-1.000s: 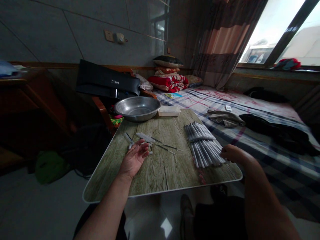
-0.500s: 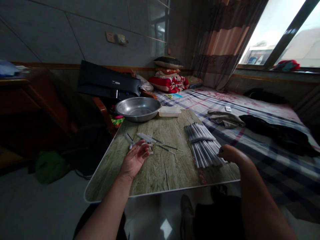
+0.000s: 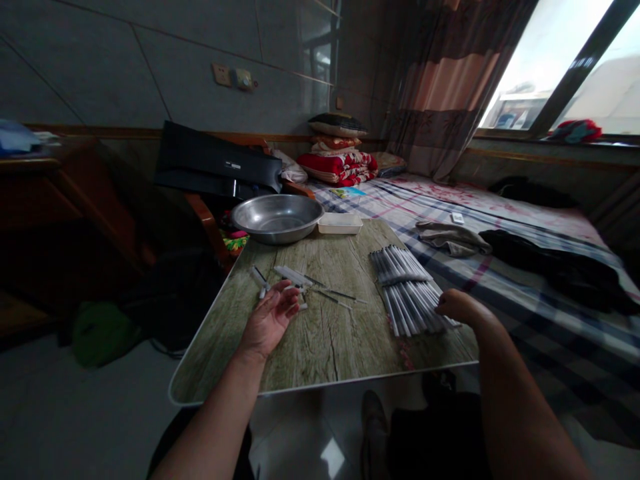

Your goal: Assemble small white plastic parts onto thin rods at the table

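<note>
My left hand point(image 3: 270, 319) is palm up over the left of the table, its fingers loosely bent and apart with nothing seen in them. Just beyond it lie loose pen parts: clear and white tubes point(image 3: 289, 275) and a few thin dark refills point(image 3: 336, 295). On the right, two overlapping rows of white-grey pens point(image 3: 407, 303) lie side by side, the farther row with dark tips. My right hand point(image 3: 461, 308) is closed at the right edge of the nearer row, fingertips against the pens. Whatever is in its fingers is hidden.
A steel basin point(image 3: 278, 220) and a white plastic tray point(image 3: 340, 224) stand at the far end of the wood-patterned table point(image 3: 320, 360). Along the right side is a bed with a checked sheet point(image 3: 395, 207) and clothes point(image 3: 453, 238). A black monitor point(image 3: 215, 163) leans behind the basin.
Both hands and the pens stay practically where they were; the view shifts only very slightly.
</note>
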Available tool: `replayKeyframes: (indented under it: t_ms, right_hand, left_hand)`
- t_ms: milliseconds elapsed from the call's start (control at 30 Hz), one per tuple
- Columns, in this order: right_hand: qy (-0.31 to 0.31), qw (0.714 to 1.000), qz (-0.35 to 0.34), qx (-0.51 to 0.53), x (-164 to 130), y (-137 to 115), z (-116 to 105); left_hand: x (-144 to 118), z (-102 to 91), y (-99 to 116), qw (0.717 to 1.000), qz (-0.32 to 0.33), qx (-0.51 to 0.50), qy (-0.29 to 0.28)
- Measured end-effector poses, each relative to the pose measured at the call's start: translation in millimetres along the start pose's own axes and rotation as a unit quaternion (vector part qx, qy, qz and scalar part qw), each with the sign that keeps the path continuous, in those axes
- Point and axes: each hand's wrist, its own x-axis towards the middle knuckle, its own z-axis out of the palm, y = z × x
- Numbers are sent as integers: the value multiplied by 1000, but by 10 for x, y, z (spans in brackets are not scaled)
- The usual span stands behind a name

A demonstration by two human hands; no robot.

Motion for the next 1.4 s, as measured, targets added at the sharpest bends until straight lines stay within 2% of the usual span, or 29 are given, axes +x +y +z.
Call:
replayKeyframes:
  t_ms: [233,300,367,467,533,633,733,833,933,1200,1400]
  right_hand:
    - [-34,999,11,-22,44,0,-34]
    - [-7,1000,7,-18,32,-26,-77]
    - [51,999,-7,1,-6,-131,-138]
    - [151,981,-91,77,-103,-508,-215]
    - [169,963,-164,131,-175,-879,-210]
    - [123,944,-259,163,-262,-1460,-88]
    - [93,929,-330,136,-316,-1903,105]
    - [76,924,-360,107,-333,-2172,283]
    - [88,910,-394,98,-304,-2357,431]
    - [98,923,-368,50,-147,-2782,664]
    - [100,940,-324,48,-22,-2896,696]
  left_hand:
    - [-5,1,10,1000,7,-2,0]
    - [5,-3,20,1000,14,-7,13]
    - [29,-22,31,998,32,-17,43]
    - [82,-76,48,990,74,-30,115]
    - [114,-114,58,981,105,-29,161]
    - [135,-150,71,969,135,-19,206]
    - [127,-163,81,964,144,-17,224]
    - [114,-172,86,963,146,-12,227]
    - [102,-169,84,962,152,-14,228]
    - [74,-75,70,958,143,-28,247]
    - [71,-75,68,959,138,-28,248]
